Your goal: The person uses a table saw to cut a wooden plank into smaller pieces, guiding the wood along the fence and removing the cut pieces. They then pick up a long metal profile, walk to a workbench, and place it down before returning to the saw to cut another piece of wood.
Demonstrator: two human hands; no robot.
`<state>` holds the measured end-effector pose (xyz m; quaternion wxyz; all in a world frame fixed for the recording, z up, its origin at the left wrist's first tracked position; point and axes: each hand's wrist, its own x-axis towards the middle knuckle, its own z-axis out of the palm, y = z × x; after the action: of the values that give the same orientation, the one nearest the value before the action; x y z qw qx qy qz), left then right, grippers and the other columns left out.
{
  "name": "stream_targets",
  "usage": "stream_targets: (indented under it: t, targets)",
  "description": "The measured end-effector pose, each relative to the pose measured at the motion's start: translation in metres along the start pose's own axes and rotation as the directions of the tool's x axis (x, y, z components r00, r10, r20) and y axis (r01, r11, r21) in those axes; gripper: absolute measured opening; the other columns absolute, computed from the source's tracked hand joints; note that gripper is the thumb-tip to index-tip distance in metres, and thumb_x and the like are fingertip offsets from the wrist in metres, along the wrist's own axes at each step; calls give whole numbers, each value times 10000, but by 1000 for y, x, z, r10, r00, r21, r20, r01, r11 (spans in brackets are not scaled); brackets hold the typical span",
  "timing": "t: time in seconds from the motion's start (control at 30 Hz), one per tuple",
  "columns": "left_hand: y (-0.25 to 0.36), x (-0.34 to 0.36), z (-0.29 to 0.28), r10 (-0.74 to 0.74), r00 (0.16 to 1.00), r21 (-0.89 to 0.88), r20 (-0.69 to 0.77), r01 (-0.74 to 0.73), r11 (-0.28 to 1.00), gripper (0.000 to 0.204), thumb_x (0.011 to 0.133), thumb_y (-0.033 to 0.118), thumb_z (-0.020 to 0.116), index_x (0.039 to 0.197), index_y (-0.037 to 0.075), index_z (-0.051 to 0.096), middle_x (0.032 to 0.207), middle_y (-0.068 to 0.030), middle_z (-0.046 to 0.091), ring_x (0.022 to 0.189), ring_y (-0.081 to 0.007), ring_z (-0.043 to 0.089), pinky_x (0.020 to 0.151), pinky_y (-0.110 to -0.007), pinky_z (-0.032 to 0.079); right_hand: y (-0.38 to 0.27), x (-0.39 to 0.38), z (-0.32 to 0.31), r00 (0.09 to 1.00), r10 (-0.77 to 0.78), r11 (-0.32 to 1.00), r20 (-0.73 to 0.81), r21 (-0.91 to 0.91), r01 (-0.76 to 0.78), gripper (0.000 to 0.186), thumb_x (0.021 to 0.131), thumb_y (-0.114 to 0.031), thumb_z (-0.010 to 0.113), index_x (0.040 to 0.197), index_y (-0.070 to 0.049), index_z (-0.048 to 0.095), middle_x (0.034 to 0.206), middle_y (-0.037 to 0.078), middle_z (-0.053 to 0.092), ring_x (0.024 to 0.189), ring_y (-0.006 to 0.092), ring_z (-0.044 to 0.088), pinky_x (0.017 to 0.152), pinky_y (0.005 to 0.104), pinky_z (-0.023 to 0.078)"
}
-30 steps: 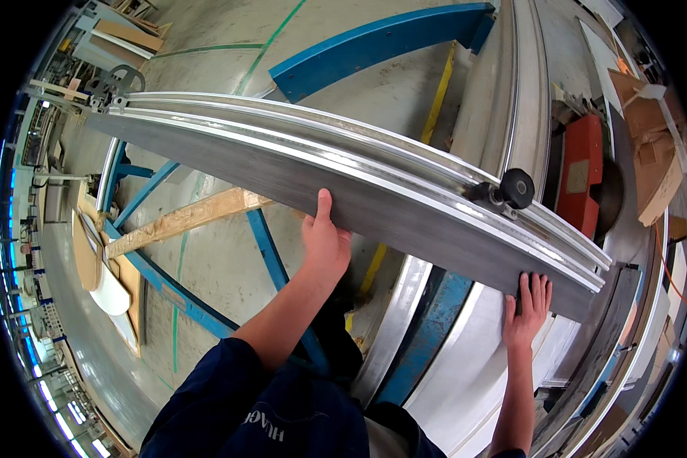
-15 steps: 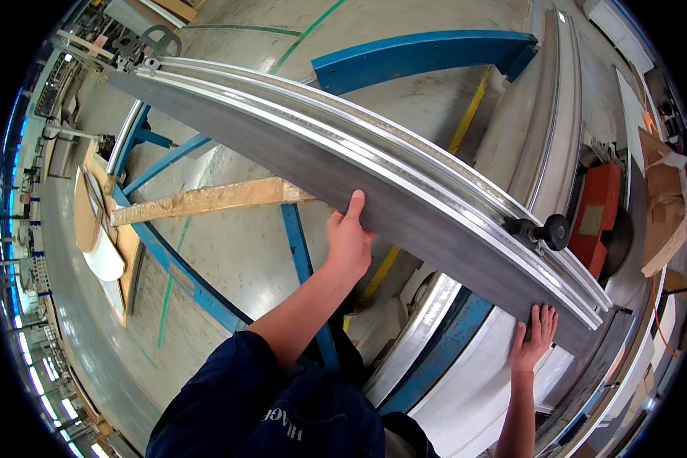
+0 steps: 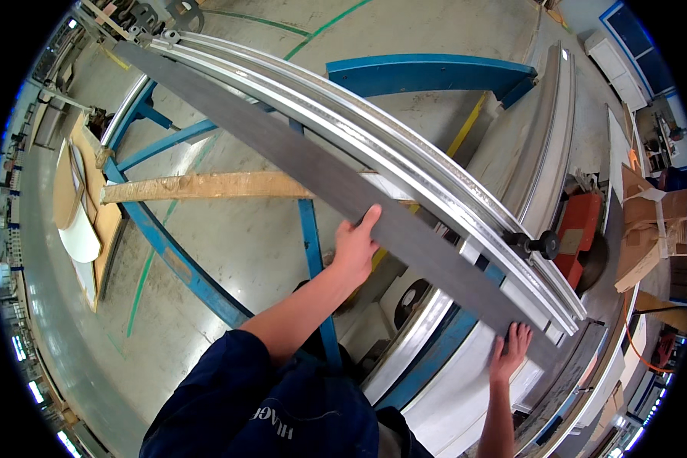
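Observation:
A long dark grey board (image 3: 282,156) runs slantwise from the far left to the near right, beside a silver metal rail (image 3: 389,141). My left hand (image 3: 356,243) grips its near edge around the middle, thumb on top and the other fingers hidden underneath. Toward the board's right end, my right hand (image 3: 513,351) lies with its fingers flat on the top face and its thumb apart at the near edge. A gap shows between the board and the rail. Under the board passes a wooden bar (image 3: 206,185) with a worn surface.
A blue steel frame (image 3: 183,267) stands below on the left, and a curved-looking blue beam (image 3: 427,74) lies beyond the rail. A black knob (image 3: 543,244) sticks out of the rail near a red machine part (image 3: 576,237). Cardboard boxes (image 3: 641,229) stand at the right.
The board has come away from the rail toward me, opening a gap between them. My right hand has moved left and nearer with it; my left hand keeps its grip.

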<state>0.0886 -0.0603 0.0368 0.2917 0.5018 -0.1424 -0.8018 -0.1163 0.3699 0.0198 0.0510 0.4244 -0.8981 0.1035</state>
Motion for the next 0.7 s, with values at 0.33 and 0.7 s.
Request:
stream_targets:
  t: [0.33, 0.7]
  targets:
    - [-13, -44, -59, -42, 995, -37, 93, 46, 998, 416, 963, 218, 712, 1272, 10, 529, 1286, -101, 602, 1168, -227, 603, 989, -430, 514, -35, -72, -29, 981, 81, 997, 175, -2, -82, 731, 922, -451, 622, 1463, 15, 465, 1494, 267, 452, 1417, 479, 371, 1208, 585, 224]
    - [30, -18, -63, 40, 998, -133, -44, -45, 990, 371, 968, 236, 707, 1253, 64, 544, 1227, -64, 642, 1146, -227, 616, 1005, -420, 492, -65, -14, -33, 963, -22, 999, 268, 31, 15, 1016, 787, -702, 665, 1448, 28, 417, 1385, 244, 483, 1275, 439, 437, 1118, 574, 270]
